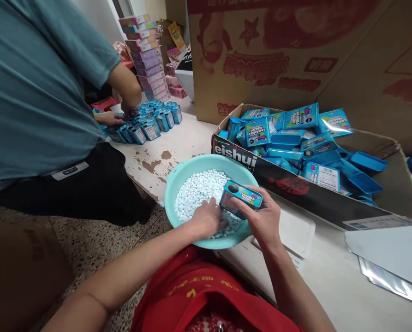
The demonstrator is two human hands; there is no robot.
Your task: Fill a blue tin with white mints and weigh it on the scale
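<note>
A turquoise plastic bowl (pixel 171 189) full of small white candies (pixel 195 189) sits at the table edge in front of me. My left hand (pixel 207 219) is down in the candies, its fingers bent, blurred and partly buried. Whether it grips any candies does not show. My right hand (pixel 263 214) holds a small blue candy box (pixel 242 199) tilted above the right side of the bowl. A dark round spot, perhaps an opening, shows on the box's upward face, beside the printed label.
A carton (pixel 289 189) heaped with blue packages and plastic trays stands right of the bowl. A white flat device (pixel 297 230) lies beneath my right wrist. At left, a co-worker's hand (pixel 112 118) touches grouped blue boxes (pixel 150 124). Stacked colourful boxes (pixel 150 60) stand behind.
</note>
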